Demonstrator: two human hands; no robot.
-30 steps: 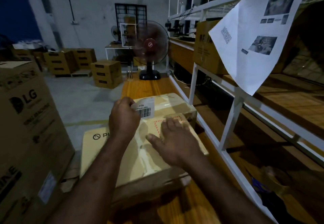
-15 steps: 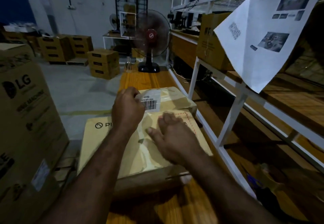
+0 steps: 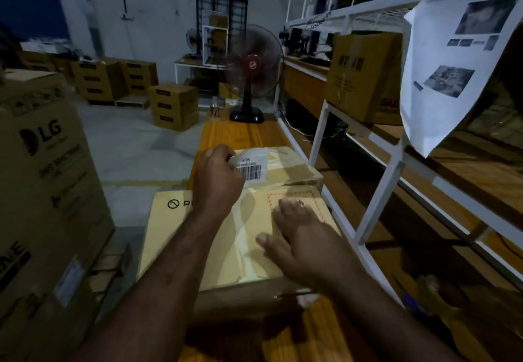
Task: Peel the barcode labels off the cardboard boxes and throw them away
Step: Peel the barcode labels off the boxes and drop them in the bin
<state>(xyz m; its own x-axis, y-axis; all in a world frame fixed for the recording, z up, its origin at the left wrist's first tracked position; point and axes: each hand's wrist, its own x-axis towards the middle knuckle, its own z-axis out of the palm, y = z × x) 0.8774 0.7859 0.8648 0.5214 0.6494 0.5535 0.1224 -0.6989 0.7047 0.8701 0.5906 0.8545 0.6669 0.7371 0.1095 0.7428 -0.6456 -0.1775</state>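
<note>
A tan cardboard box [image 3: 181, 237] lies flat in front of me on a wooden bench, sealed with clear tape. My left hand [image 3: 216, 183] pinches a white barcode label [image 3: 252, 167], lifted off the box and held above its far edge. Flat on the box top, my right hand [image 3: 300, 240] presses down with straight fingers beside a red dashed rectangle [image 3: 294, 192]. A second taped box [image 3: 294, 167] sits just behind the first.
A large LG carton [image 3: 48, 192] stands close on the left. A white metal rack [image 3: 376, 192] with wooden shelves runs along the right, with a paper sheet [image 3: 452, 70] hanging from it. A fan [image 3: 250, 70] and several stacked cartons [image 3: 172, 105] stand farther back.
My left hand has carried the peeled label a little up and away from the box. My right hand stays pressed on the box top.
</note>
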